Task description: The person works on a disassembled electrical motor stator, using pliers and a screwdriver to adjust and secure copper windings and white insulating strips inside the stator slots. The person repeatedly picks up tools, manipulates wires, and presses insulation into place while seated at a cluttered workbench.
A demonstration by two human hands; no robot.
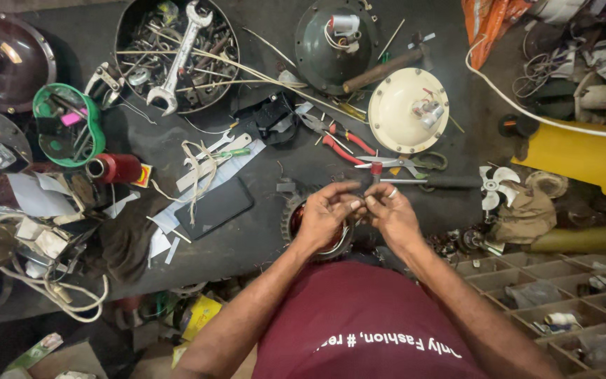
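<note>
Both hands, left hand (325, 210) and right hand (389, 210), pinch fingertips together on a small red-tipped part (375, 170) above the round motor winding (317, 228) at the workbench's (261, 231) near edge.

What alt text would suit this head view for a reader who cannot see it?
Both hands, left hand and right hand, pinch something small together above a round motor stator on a cluttered dark workbench. Red-handled pliers, scissors and a black phone lie nearby.
</note>
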